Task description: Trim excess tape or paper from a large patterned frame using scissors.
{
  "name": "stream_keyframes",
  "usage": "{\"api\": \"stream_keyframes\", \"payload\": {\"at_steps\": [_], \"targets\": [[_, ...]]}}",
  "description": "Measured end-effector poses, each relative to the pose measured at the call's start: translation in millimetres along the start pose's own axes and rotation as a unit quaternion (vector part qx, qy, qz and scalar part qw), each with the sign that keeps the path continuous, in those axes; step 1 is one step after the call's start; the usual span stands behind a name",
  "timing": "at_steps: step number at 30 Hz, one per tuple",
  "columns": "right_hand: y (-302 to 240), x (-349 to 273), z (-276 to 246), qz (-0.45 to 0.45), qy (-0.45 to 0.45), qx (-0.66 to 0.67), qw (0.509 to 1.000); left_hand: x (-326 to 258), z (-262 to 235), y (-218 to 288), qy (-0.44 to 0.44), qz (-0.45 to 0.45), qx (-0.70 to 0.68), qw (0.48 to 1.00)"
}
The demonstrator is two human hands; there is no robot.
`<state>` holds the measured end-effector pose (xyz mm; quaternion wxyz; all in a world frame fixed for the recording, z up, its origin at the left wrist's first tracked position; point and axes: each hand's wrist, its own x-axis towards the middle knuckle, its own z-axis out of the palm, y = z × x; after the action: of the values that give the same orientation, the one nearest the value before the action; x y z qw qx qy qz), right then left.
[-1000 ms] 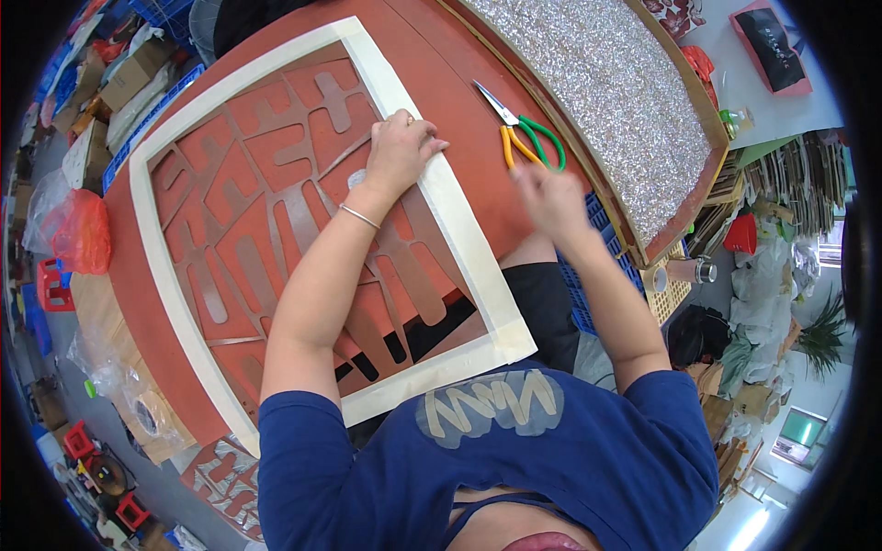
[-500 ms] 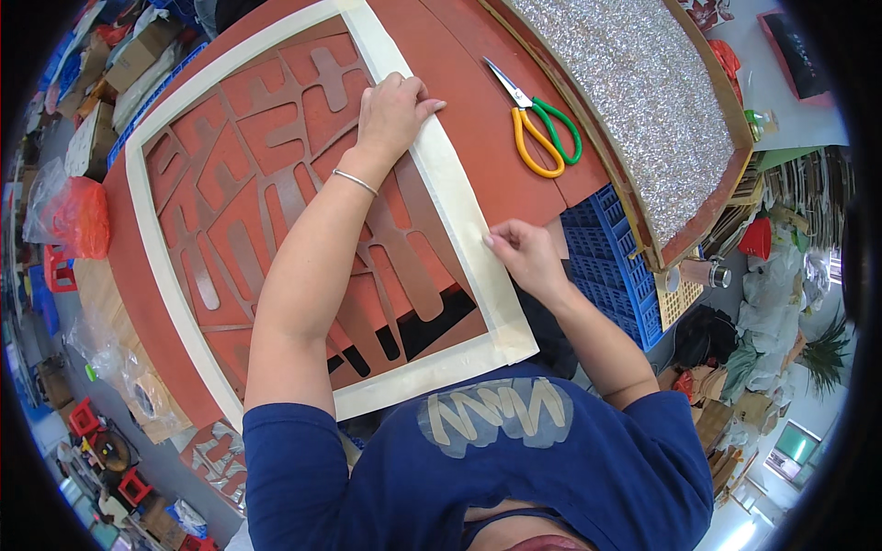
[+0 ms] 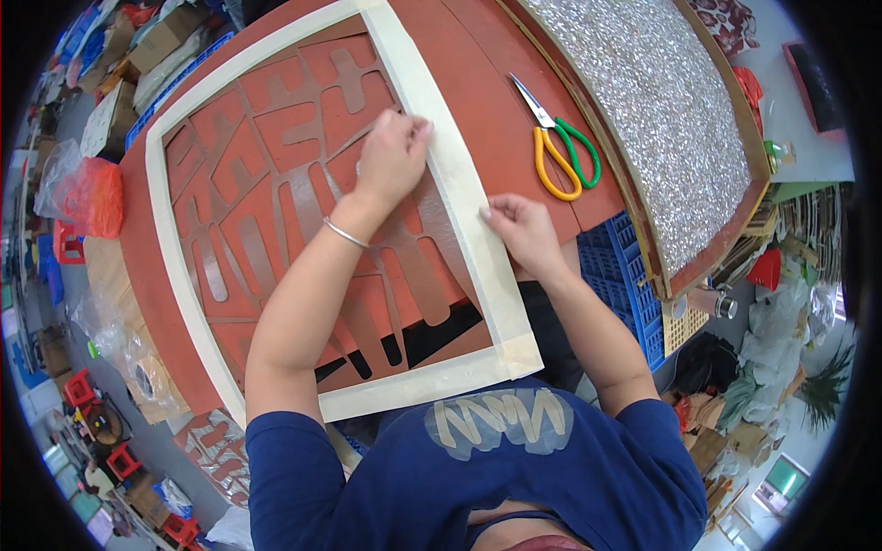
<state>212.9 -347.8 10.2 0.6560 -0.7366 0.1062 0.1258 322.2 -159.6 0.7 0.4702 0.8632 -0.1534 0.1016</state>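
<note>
A brown cut-out sheet, pierced with many shapes and bordered with cream tape, lies on the red tabletop. Its near edge overhangs the table in front of me. My left hand reaches across the sheet, closed with fingertips together at the inner edge of the right tape strip. Whatever lies between those fingertips is hidden. With thumb and finger, my right hand pinches the outer right edge of the taped border. Scissors with one orange and one green handle lie to the right, blades slightly apart.
A wood-rimmed board with a glittering silver surface stands at the far right. Below it are a blue plastic crate and a flask. An orange-red plastic bag is at the left; cardboard boxes are stacked behind it.
My left hand has lifted off the tape strip and shifted nearer, to its inner edge, with fingers drawn together. My right hand still pinches the outer edge. The whole view has shifted slightly.
</note>
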Motion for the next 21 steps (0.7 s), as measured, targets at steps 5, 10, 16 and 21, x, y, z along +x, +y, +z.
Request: {"api": "stream_keyframes", "payload": {"at_steps": [5,10,16,21], "targets": [[-28.8,70.2,4.1,-0.028,0.028,-0.137,0.990,0.8,-1.3,-6.9,-0.015,0.067,0.035,0.997],[-40.7,45.6,-40.6,-0.332,0.221,-0.534,0.745,52.7,-16.9,-13.9,-0.114,0.082,0.096,0.986],[-17.9,37.8,-81.9,-0.262,0.176,-0.603,0.732,100.5,-15.5,-31.5,-0.234,0.150,0.115,0.954],[-51.1,3.4,-70.9,-0.167,0.115,-0.415,0.887,97.5,-11.5,-28.8,-0.279,0.171,0.066,0.943]]}}
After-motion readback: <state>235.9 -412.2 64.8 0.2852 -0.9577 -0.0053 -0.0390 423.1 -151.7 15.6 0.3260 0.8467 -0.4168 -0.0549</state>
